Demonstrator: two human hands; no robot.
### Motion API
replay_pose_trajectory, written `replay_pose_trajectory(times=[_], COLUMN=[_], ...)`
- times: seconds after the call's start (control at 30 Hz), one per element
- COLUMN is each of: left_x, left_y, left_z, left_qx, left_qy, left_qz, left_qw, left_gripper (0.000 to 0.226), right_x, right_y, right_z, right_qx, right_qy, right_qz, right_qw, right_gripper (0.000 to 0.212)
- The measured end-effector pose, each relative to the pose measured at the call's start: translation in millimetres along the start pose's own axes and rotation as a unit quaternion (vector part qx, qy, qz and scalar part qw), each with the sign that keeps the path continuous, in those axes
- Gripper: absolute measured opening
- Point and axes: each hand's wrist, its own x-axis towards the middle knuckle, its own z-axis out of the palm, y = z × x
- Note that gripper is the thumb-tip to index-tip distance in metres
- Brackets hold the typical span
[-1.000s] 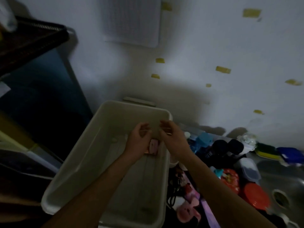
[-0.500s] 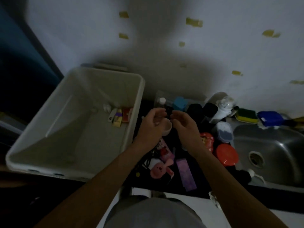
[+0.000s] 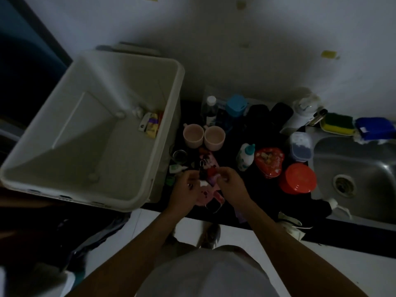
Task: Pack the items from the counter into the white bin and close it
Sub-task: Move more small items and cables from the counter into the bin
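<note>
The open white bin [image 3: 162,133] stands at the left, with a few small packets [image 3: 151,125] lying at its far right corner. On the dark counter [image 3: 240,129] to its right lie two pink mugs [image 3: 203,136], a pink case [image 3: 209,161], a pink toy [image 3: 204,195], a small white bottle [image 3: 245,157] and two red tubs [image 3: 297,179]. My left hand [image 3: 185,190] and right hand [image 3: 232,186] hover close together over the pink things near the counter's front edge, fingers curled. The right hand seems to pinch something small and pale. What the left hand holds is hidden.
At the right lies a steel sink [image 3: 360,174], with a green-yellow sponge [image 3: 337,124] and a blue cloth [image 3: 375,127] behind it. Dark bottles, a blue-capped jar [image 3: 235,107] and a white dispenser [image 3: 302,112] line the wall. A lidded box [image 3: 300,144] sits by the sink.
Both hands left the bin, where they dropped small packets, and came back and down over the counter's pink things. The camera tilted down and to the right.
</note>
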Motion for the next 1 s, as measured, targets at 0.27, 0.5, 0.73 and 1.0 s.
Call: replay_pose_trajectory(times=[0.27, 0.5, 0.73, 1.0], left_x=[11, 22, 21, 22], left_y=[-22, -29, -33, -35], left_z=[18, 17, 12, 6], left_qx=[0.013, 0.002, -0.003, 0.000], left_qy=[0.001, 0.018, 0.029, 0.035], left_qz=[-0.043, -0.052, -0.049, -0.056], left_qw=[0.999, 0.999, 0.998, 0.998], left_gripper=[0.032, 0.026, 0.021, 0.026], right_x=[36, 63, 69, 61], right_y=[20, 33, 28, 22], right_z=[20, 44, 42, 36], right_qx=[-0.198, -0.390, -0.399, -0.386], right_qy=[0.006, -0.057, -0.082, -0.050], right_qz=[-0.096, -0.121, -0.065, -0.099], right_qw=[0.975, 0.911, 0.911, 0.916], right_gripper=[0.010, 0.033, 0.044, 0.033])
